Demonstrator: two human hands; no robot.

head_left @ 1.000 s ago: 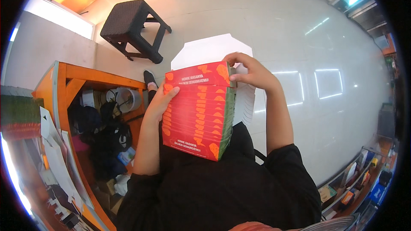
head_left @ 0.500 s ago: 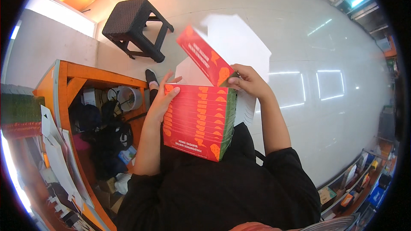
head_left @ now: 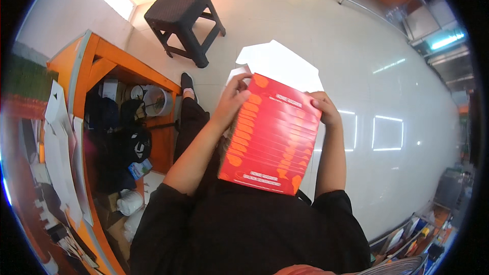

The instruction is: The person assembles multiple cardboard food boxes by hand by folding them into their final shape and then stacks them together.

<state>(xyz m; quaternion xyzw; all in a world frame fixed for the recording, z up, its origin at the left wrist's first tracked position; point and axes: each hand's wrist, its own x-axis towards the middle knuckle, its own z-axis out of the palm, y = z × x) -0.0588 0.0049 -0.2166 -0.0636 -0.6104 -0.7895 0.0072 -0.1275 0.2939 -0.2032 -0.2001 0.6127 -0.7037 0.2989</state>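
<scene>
I hold a red and orange patterned cardboard box (head_left: 270, 135) in front of my body, its broad face turned up toward me. White flaps (head_left: 277, 63) stick out open at its far end. My left hand (head_left: 232, 97) grips the box's far left corner, fingers curled over the edge by the flaps. My right hand (head_left: 323, 108) holds the far right corner, fingers on the red face. Both forearms run up along the box's sides.
A dark plastic stool (head_left: 183, 18) stands on the glossy pale floor ahead. To my left is an orange wooden counter (head_left: 109, 66) with bags, a white bucket (head_left: 153, 101) and papers under and on it. Shelves with goods line the right edge.
The red lid flap that was raised half a second ago is folded down. The box has tilted so its broad red face is toward me, and the view has shifted closer.
</scene>
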